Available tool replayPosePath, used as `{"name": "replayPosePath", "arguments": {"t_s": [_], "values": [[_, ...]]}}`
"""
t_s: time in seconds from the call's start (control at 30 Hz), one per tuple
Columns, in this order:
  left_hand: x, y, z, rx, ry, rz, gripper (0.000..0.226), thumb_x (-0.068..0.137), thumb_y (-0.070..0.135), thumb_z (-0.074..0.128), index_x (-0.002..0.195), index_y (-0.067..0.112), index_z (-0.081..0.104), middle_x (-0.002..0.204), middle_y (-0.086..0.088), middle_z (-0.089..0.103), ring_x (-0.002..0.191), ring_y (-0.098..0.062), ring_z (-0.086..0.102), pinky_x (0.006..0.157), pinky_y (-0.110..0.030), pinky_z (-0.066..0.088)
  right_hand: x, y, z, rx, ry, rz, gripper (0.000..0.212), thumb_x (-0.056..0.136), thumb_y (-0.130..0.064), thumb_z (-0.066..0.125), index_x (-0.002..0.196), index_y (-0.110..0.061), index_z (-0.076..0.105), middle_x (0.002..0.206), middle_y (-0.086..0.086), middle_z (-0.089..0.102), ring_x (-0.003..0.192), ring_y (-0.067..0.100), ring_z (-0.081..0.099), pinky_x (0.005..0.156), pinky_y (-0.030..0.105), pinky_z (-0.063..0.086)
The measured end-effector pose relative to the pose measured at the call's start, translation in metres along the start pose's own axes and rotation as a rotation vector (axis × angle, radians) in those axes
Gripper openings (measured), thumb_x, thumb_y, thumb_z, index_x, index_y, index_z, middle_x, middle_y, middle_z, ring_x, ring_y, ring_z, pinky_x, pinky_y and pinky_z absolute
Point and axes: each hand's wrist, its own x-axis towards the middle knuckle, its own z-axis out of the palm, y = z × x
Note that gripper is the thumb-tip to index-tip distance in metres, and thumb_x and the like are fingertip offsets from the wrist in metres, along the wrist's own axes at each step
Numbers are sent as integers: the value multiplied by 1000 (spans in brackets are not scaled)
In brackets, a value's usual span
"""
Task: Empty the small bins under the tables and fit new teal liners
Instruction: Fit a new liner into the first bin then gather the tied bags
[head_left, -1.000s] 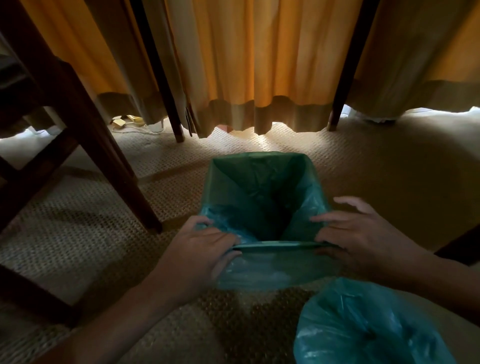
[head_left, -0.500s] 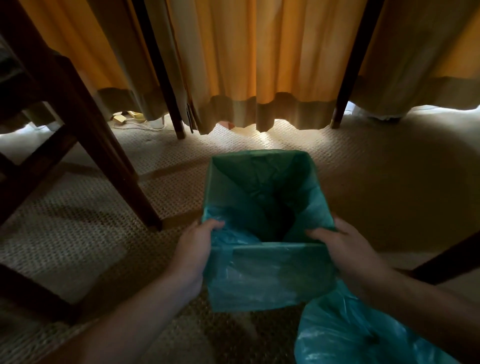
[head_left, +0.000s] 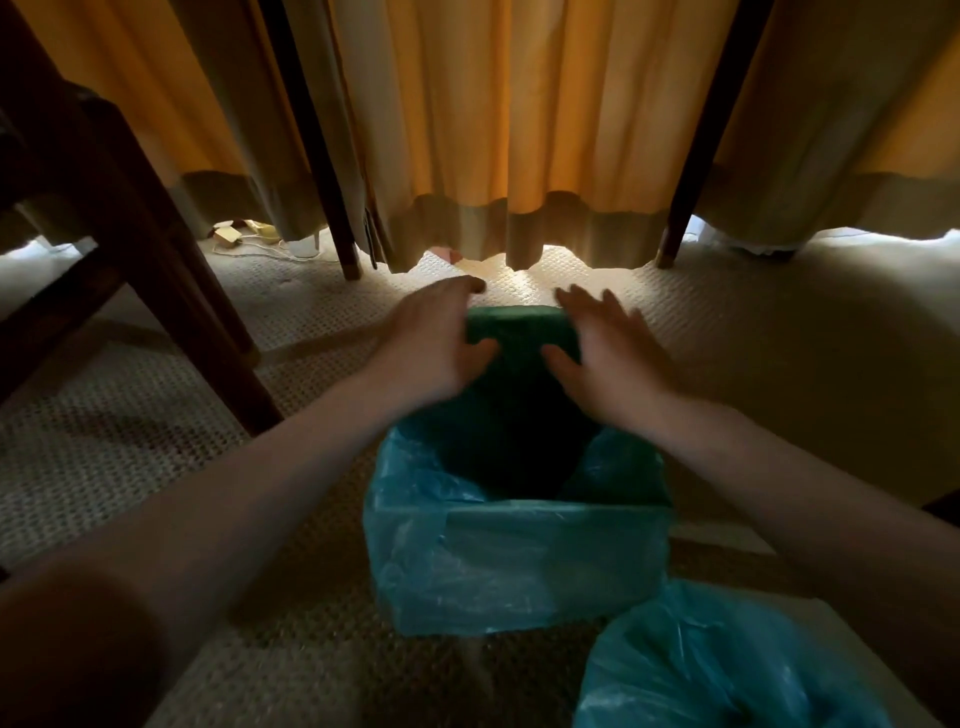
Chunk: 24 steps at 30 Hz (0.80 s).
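A small square bin (head_left: 519, 566) stands on the carpet under a table, lined with a teal liner (head_left: 426, 488) whose edge is folded down over the near rim. My left hand (head_left: 436, 343) and my right hand (head_left: 602, 348) reach over the bin to its far rim, one at each far corner. Their fingers are spread and fairly straight, blurred by motion. Whether they touch the liner I cannot tell. A second teal bag (head_left: 727, 665) lies at the lower right, beside the bin.
Dark wooden chair legs (head_left: 171, 312) stand at the left. Thin table legs (head_left: 332, 192) rise at the back in front of long orange curtains (head_left: 519, 130). A white cable and small plug (head_left: 244, 239) lie on the woven carpet by the curtain.
Both hands left the bin's near corners and moved forward to its far rim. The bin now sits closer and lower in view.
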Motion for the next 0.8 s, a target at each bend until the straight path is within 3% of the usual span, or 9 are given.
{"name": "replayPosePath", "arguments": {"t_s": [0.13,0.23,0.3,0.37,0.43,0.57,0.67,0.73,0.8], "values": [[28,22,23,297,-60,83,40,86,33,59,122,15,55,125,-9,62,120,-32,57,106,-45,39,39,0,19,-455,-170,-315,72,98,-34,40,159,-11,10,165,8,21,153,32,13,121,57,7],[39,1,27,397,-150,48,36,97,29,50,129,13,53,129,-13,61,120,-35,57,102,-48,43,57,11,13,-255,-175,-196,46,102,-33,45,146,-24,44,149,6,49,140,32,39,119,55,20],[39,-24,30,343,-104,28,31,98,18,49,127,10,55,127,-17,61,117,-36,57,99,-48,46,60,22,9,-67,-77,-120,30,100,-28,52,127,-24,66,132,8,65,124,31,55,107,41,39],[33,-39,34,210,-3,-7,30,94,9,53,123,5,57,125,-20,60,116,-37,56,97,-46,45,54,31,13,56,-11,-33,26,98,-19,54,117,-21,71,124,7,69,118,30,59,95,31,41],[24,-43,36,95,56,-66,35,90,1,57,125,0,56,129,-22,55,120,-37,52,98,-40,39,45,35,18,189,20,77,38,95,-7,50,126,-21,66,135,6,63,127,27,54,97,26,38],[14,-49,38,-43,44,-160,60,83,1,65,139,1,42,140,-20,46,128,-36,47,106,-41,40,25,30,13,361,15,252,73,93,4,41,158,-25,25,161,5,31,138,29,43,105,30,40],[-2,-50,38,-184,40,-133,59,87,9,68,139,12,41,130,-7,51,119,-22,52,99,-33,43,1,30,13,481,-9,306,77,96,1,40,159,-33,12,150,7,43,112,25,58,82,34,52],[-19,-49,36,-257,24,-96,70,88,10,69,147,19,34,130,1,50,116,-14,52,95,-30,46,-15,25,15,504,-38,285,79,96,0,41,157,-41,12,136,5,51,105,27,60,83,42,57],[-37,-47,32,-260,-13,-110,79,88,4,66,152,27,24,122,2,54,98,-13,60,76,-27,54,-29,21,11,525,-75,283,84,95,2,42,152,-51,11,131,8,52,103,28,61,84,48,57]]}}
